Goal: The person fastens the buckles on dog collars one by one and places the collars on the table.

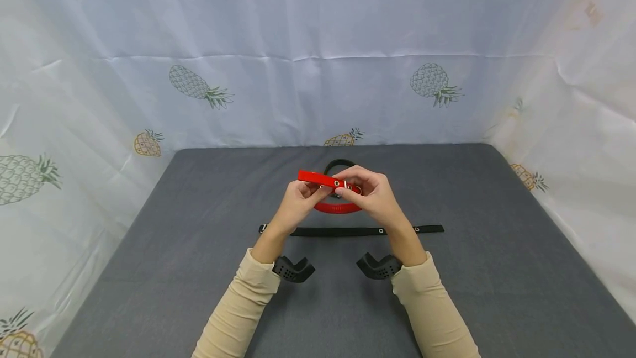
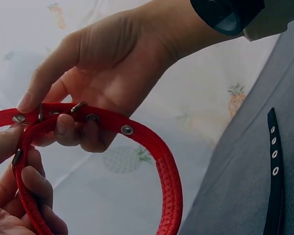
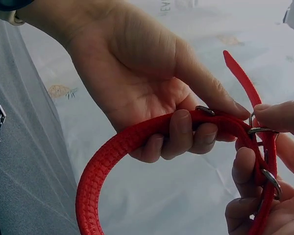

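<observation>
A red collar (image 1: 339, 208) with metal eyelets, rings and a buckle is held up over the table, bent into a loop. My left hand (image 1: 293, 206) pinches the strap on the left of the buckle (image 3: 259, 131). On the other side, my right hand (image 1: 375, 195) grips the padded band, its fingers curled round it and its thumb beside the buckle. The strap's tapered end (image 3: 240, 76) passes through the buckle and sticks out freely. In both wrist views the fingers partly cover the buckle.
A black collar (image 1: 343, 232) lies stretched out on the grey table (image 1: 199, 225) below the hands. Behind them is a black loop (image 1: 339, 162), partly hidden. White curtains with pineapple prints (image 1: 187, 82) enclose the back and sides.
</observation>
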